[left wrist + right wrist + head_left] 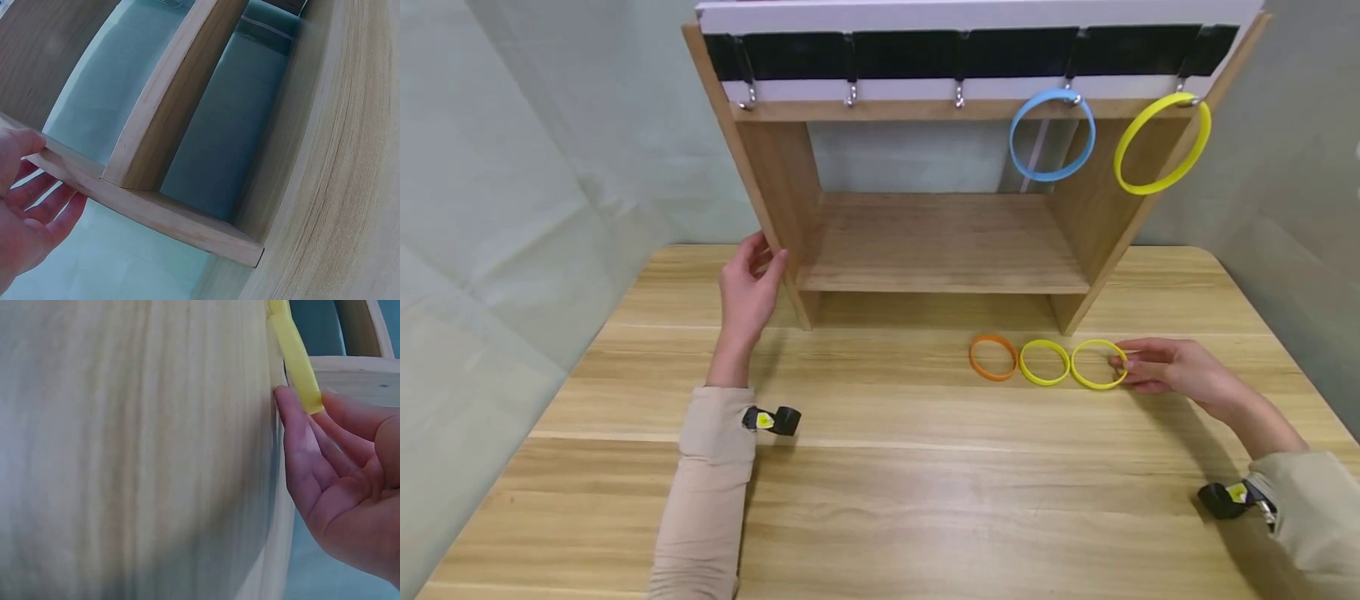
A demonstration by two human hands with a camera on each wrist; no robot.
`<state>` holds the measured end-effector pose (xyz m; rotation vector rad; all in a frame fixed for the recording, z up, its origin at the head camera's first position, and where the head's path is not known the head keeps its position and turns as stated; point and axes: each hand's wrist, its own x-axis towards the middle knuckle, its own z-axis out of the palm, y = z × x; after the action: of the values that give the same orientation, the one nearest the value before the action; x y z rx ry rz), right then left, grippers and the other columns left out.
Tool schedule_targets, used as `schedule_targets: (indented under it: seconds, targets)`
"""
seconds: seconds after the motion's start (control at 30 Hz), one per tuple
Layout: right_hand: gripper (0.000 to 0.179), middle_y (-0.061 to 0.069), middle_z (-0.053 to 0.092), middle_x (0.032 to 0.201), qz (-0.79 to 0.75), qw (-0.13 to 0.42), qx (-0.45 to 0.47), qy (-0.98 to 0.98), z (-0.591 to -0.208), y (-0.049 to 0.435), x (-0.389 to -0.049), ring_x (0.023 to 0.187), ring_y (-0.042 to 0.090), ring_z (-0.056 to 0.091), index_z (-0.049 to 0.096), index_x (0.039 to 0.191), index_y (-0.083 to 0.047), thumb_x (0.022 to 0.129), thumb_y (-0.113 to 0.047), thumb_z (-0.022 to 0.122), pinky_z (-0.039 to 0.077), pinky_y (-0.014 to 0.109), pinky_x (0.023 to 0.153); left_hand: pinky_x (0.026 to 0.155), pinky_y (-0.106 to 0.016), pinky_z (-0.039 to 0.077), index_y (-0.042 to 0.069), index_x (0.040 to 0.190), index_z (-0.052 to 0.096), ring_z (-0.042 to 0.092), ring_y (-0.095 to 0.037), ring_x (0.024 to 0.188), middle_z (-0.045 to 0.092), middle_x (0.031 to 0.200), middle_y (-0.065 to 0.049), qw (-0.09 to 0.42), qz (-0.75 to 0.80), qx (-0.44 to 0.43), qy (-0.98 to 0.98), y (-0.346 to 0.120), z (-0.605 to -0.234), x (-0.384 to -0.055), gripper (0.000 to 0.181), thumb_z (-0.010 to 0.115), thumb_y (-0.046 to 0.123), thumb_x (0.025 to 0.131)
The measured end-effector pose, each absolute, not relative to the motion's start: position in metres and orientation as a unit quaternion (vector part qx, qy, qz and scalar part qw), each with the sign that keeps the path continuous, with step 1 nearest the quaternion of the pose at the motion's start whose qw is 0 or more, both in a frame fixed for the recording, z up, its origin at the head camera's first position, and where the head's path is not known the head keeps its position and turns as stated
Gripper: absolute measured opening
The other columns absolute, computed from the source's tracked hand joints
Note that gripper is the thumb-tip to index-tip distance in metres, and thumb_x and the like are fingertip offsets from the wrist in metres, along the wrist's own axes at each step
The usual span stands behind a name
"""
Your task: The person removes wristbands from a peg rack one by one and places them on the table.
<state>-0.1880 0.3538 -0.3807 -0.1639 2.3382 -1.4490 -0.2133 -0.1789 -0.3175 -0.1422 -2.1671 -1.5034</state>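
While the right grip (pixel 1172 367) pinches the end yellow ring (pixel 1097 387) by its right edge, that ring lies just left of the grip on the surface (pixel 887 517), round, with no long axis. A second yellow ring (pixel 1043 383) and an orange ring (pixel 992 378) line up beyond; the stand (pixel 943 289) rises behind, its left side held by the left grip (pixel 748 287).

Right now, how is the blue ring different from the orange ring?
The blue ring is light blue; the orange ring is orange.
The blue ring hangs from a metal hook, while the orange ring lies flat on the table.
The blue ring looks bigger than the orange ring in the head view, but I can't tell whether it really is.
Both are thin, round bands with open middles.
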Motion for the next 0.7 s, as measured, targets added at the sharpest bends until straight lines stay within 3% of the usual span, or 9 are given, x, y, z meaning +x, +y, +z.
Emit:
schedule_targets:
  seconds: [0.17, 0.23, 0.3, 0.47, 0.7]
  targets:
    - [0.049, 0.03, 0.057, 0.123, -0.457, 0.169, -0.064, 0.871, -0.379, 0.349, -0.186, 0.087, 0.001, 0.062, 0.039, 0.134, 0.019, 0.097, -0.007, 0.058, 0.057, 0.027, 0.074, 0.096, -0.041, 0.048, -0.005, 0.132, 0.052, 0.057, -0.027, 0.115, 0.057, 0.13, -0.018, 0.255, -0.556, -0.056, -0.79, -0.187, -0.33, -0.226, 0.039, 0.058, 0.007, 0.096]
    - [0.048, 0.033, 0.055, 0.125, -0.42, 0.158, -0.073, 0.891, -0.377, 0.349, -0.186, 0.089, 0.002, 0.062, 0.043, 0.133, 0.018, 0.098, -0.011, 0.057, 0.056, 0.026, 0.073, 0.097, -0.042, 0.047, -0.007, 0.132, 0.051, 0.056, -0.03, 0.116, 0.056, 0.13, -0.02, 0.253, -0.555, -0.055, -0.791, -0.185, -0.325, -0.222, 0.038, 0.057, 0.006, 0.096]
    - [0.047, 0.032, 0.054, 0.127, -0.375, 0.147, -0.079, 0.912, -0.375, 0.347, -0.186, 0.098, 0.011, 0.061, 0.046, 0.133, 0.014, 0.099, -0.017, 0.056, 0.055, 0.028, 0.077, 0.097, -0.044, 0.047, -0.009, 0.132, 0.05, 0.056, -0.032, 0.116, 0.055, 0.13, -0.023, 0.251, -0.552, -0.057, -0.793, -0.181, -0.319, -0.216, 0.038, 0.056, 0.004, 0.097]
    - [0.046, 0.032, 0.051, 0.131, -0.312, 0.115, -0.098, 0.938, -0.37, 0.34, -0.19, 0.121, 0.043, 0.047, 0.05, 0.133, 0.01, 0.101, -0.022, 0.053, 0.045, 0.052, 0.094, 0.098, -0.044, 0.047, -0.01, 0.133, 0.048, 0.054, -0.036, 0.117, 0.054, 0.131, -0.025, 0.252, -0.547, -0.059, -0.796, -0.175, -0.307, -0.204, 0.038, 0.053, 0.004, 0.098]
    - [0.044, 0.032, 0.052, 0.13, -0.315, 0.066, -0.115, 0.94, -0.358, 0.324, -0.19, 0.12, 0.049, 0.046, 0.05, 0.133, 0.011, 0.101, -0.019, 0.052, 0.042, 0.059, 0.093, 0.097, -0.044, 0.047, -0.013, 0.13, 0.049, 0.055, -0.036, 0.116, 0.054, 0.129, -0.027, 0.254, -0.548, -0.064, -0.795, -0.173, -0.306, -0.202, 0.036, 0.054, 0.0, 0.096]
